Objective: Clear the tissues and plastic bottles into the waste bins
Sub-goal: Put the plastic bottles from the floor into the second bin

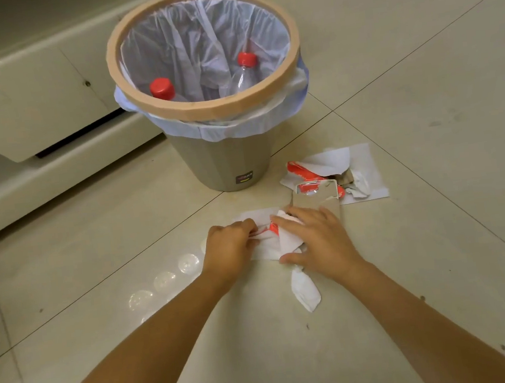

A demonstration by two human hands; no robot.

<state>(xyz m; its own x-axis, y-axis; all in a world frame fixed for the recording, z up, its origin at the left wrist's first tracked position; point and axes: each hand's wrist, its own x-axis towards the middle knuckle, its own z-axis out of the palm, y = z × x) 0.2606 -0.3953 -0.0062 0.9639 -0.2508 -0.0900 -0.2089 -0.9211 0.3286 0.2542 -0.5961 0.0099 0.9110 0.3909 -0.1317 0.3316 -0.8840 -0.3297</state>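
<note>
On floor before bin [209, 103] | left hand [229, 248] pinches tissues [290, 240], right hand [319, 235] spread flat on them | light, limp, crushable: gather edges inward.

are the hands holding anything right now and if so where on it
Both hands are on a bunch of white tissues on the floor: the left hand pinches its left edge, the right hand presses on its right side. Nothing is lifted.
</note>
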